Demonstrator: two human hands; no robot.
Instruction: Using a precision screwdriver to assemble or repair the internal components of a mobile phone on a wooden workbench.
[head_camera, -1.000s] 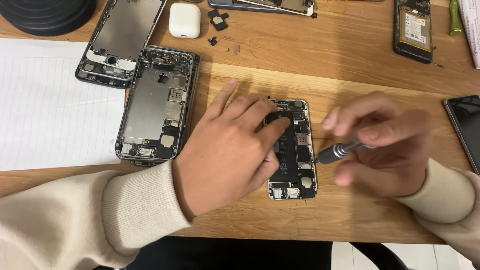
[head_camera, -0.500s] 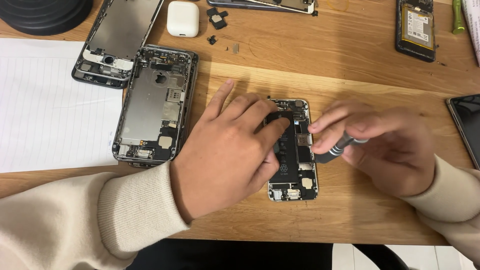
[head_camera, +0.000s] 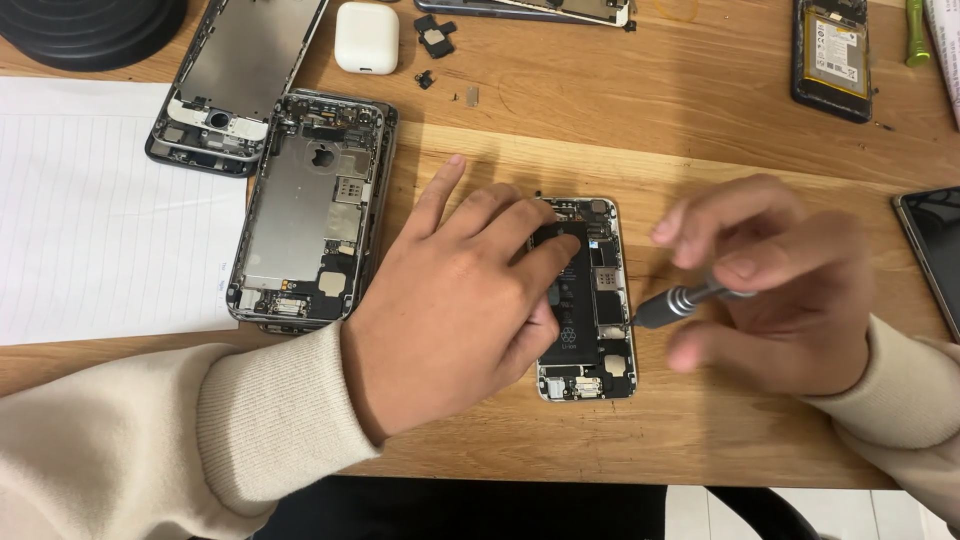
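Wooden table (head_camera: 700, 130): left hand (head_camera: 455, 300) pins the opened black-batteried phone (head_camera: 590, 300); right hand (head_camera: 775, 285) pinches a slim metal screwdriver (head_camera: 680, 300) (screw-work underway, tip needs seating).

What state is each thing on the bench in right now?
Small phone: opened, battery exposed, pinned by left hand.
Screwdriver: gripped in right hand, tip at the phone's edge.
Large phone chassis: opened, insides showing.
Earbud case: closed.
Lined paper: flat.
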